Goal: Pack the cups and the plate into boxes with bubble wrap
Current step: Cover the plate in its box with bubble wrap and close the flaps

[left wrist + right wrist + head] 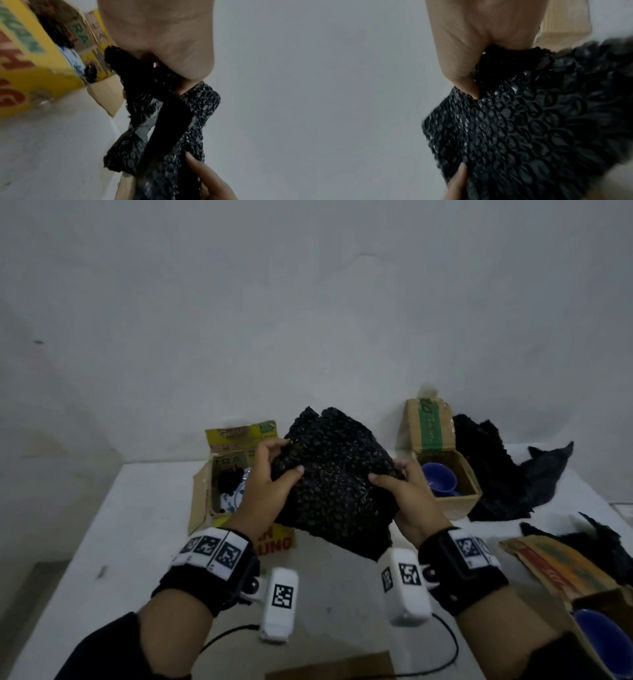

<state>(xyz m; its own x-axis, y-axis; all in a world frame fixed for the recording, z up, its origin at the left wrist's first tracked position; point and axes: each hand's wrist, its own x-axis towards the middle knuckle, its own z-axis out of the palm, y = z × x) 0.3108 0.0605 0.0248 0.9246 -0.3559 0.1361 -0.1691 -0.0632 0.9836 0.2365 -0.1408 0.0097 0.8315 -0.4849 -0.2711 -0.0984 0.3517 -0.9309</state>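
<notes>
A folded sheet of black bubble wrap (334, 477) hangs in the air above the white table (130, 549), held between both hands. My left hand (270, 474) grips its left edge, thumb on top. My right hand (400, 484) grips its right edge. In the left wrist view the bubble wrap (171, 121) shows doubled over under the left hand (163, 40). The right wrist view fills with the bubble wrap (530, 128) pinched by the right hand (471, 54). A yellow box (219, 484) at the left holds a white and blue patterned dish (230, 498). A brown box (452, 484) at the right holds a blue cup (440, 477).
More black bubble wrap (496, 470) is piled right of the brown box. A flattened cardboard piece (561, 566) lies at the right edge, and another blue cup (597, 635) sits in a box at the bottom right corner. A white wall (308, 302) stands behind the table.
</notes>
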